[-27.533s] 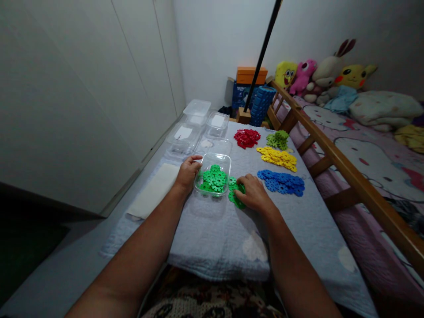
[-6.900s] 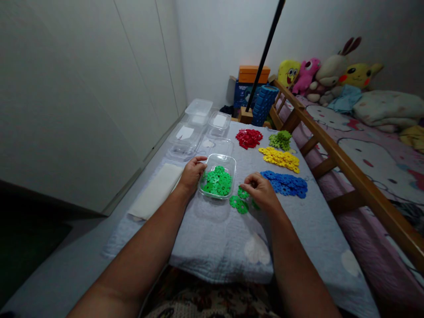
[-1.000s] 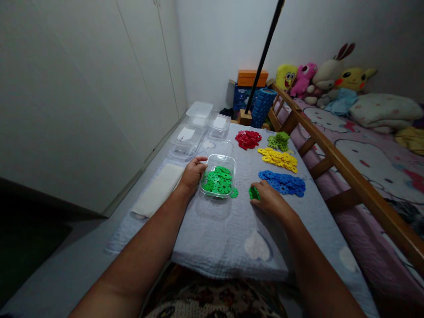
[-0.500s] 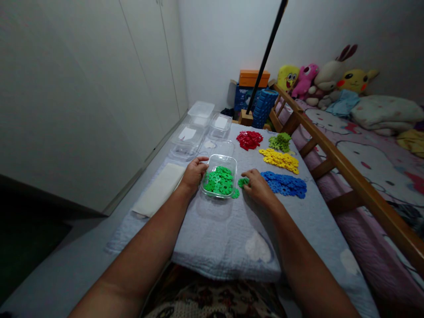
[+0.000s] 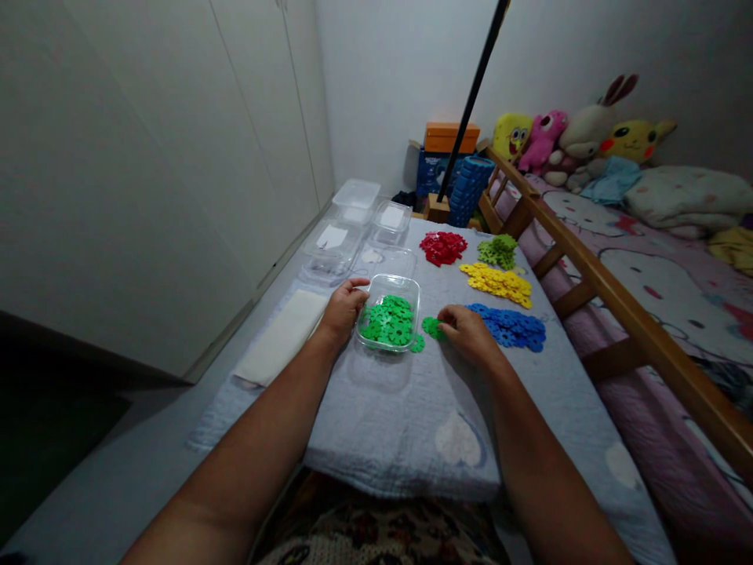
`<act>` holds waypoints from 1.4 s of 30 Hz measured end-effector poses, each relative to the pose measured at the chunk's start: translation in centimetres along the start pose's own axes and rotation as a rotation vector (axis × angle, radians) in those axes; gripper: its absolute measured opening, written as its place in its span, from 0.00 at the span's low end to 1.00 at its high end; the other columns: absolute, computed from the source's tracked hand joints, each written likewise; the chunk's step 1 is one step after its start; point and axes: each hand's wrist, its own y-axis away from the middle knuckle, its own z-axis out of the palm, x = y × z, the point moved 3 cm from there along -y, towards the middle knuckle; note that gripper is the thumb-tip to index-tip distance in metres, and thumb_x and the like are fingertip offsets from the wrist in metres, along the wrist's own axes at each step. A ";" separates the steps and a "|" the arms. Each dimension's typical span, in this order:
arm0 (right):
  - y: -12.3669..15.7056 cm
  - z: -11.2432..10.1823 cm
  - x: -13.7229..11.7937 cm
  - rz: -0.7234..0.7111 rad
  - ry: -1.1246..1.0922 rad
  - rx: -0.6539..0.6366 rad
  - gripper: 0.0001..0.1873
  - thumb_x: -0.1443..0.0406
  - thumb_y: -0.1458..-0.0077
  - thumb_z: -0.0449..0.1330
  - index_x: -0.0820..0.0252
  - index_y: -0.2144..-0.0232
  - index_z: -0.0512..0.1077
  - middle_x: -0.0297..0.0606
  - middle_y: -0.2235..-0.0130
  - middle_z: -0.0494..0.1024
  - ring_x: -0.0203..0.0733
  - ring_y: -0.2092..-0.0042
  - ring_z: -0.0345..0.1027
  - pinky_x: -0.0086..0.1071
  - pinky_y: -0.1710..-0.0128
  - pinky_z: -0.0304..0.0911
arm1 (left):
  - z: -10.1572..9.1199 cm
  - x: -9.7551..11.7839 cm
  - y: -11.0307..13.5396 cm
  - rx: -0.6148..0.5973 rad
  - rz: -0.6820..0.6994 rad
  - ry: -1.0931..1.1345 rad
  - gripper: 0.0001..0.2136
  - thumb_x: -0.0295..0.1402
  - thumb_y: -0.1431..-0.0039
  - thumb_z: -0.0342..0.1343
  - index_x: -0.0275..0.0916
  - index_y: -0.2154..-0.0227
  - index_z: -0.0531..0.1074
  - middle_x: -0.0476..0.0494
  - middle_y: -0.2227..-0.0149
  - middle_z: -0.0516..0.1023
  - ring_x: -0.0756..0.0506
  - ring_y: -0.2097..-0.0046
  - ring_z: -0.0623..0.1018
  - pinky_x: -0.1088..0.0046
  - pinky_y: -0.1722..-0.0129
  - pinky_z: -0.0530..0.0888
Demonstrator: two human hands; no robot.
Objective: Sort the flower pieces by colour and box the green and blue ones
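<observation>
A clear plastic tub (image 5: pixel 412 284) holding several dark green flower-shaped pieces (image 5: pixel 388 320) sits on the pale quilt (image 5: pixel 400 408). My left hand (image 5: pixel 343 308) grips the tub's left rim, fingers curled over it. My right hand (image 5: pixel 469 334) lies just right of the tub, its fingers closed on a few green pieces (image 5: pixel 433 327) at the fingertips. One more green piece (image 5: pixel 417 344) lies loose against the tub's near right corner. A blue pile (image 5: pixel 511 328) lies right beside my right hand.
Beyond are a yellow pile (image 5: pixel 495 282), a red pile (image 5: pixel 442 246) and a light green pile (image 5: pixel 497 251). Empty clear tubs and lids (image 5: pixel 353 227) stand at the back left. A wooden bed rail (image 5: pixel 612 302) runs along the right; a black pole (image 5: pixel 471 94) rises behind.
My right hand has carried a few green pieces leftward from near the blue pile towards the tub. The left hand and tub have stayed put.
</observation>
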 end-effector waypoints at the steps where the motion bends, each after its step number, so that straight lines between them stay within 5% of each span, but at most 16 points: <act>1: -0.1 -0.4 -0.3 -0.004 -0.041 0.012 0.04 0.69 0.45 0.59 0.57 0.69 0.74 0.35 0.68 0.76 0.41 0.64 0.69 0.33 0.60 0.63 | 0.0 0.0 0.0 0.000 -0.002 0.001 0.20 0.33 0.61 0.63 0.39 0.60 0.74 0.59 0.81 0.63 0.53 0.79 0.59 0.76 0.78 0.54; 9: -0.6 -2.3 -5.4 -0.124 -0.310 0.353 0.04 0.64 0.43 0.58 0.56 0.68 0.73 0.37 0.65 0.77 0.42 0.64 0.69 0.34 0.62 0.65 | -0.2 -0.4 -0.4 0.003 -0.002 0.010 0.21 0.33 0.61 0.65 0.38 0.59 0.74 0.56 0.79 0.67 0.51 0.77 0.66 0.77 0.77 0.58; 17: -1.6 1.3 -8.8 -0.254 -0.056 0.253 0.07 0.71 0.41 0.59 0.55 0.67 0.76 0.40 0.61 0.78 0.48 0.54 0.69 0.42 0.49 0.63 | -0.2 -0.4 -0.3 -0.002 -0.006 0.005 0.22 0.33 0.61 0.65 0.38 0.59 0.74 0.57 0.80 0.66 0.52 0.78 0.64 0.77 0.77 0.58; 26: -1.9 3.1 -7.7 -0.215 0.037 0.213 0.06 0.68 0.42 0.63 0.52 0.66 0.80 0.42 0.46 0.76 0.55 0.41 0.61 0.51 0.41 0.57 | -0.2 -0.6 -0.5 -0.009 -0.023 0.024 0.22 0.33 0.61 0.65 0.39 0.58 0.74 0.58 0.80 0.66 0.52 0.78 0.64 0.77 0.77 0.58; 35: -2.3 0.3 -2.7 -0.126 0.011 0.337 0.08 0.66 0.41 0.61 0.54 0.61 0.80 0.44 0.50 0.76 0.53 0.45 0.67 0.48 0.42 0.61 | -0.3 -0.5 -0.4 -0.005 0.008 0.006 0.20 0.33 0.61 0.64 0.38 0.59 0.75 0.56 0.79 0.68 0.52 0.77 0.64 0.76 0.77 0.58; 42: -1.6 1.2 0.8 0.036 0.265 0.069 0.11 0.64 0.44 0.65 0.57 0.58 0.81 0.48 0.54 0.78 0.53 0.51 0.69 0.43 0.49 0.63 | -0.2 -0.2 -0.2 0.003 0.000 -0.001 0.20 0.33 0.60 0.64 0.38 0.59 0.74 0.57 0.80 0.66 0.52 0.78 0.63 0.76 0.77 0.57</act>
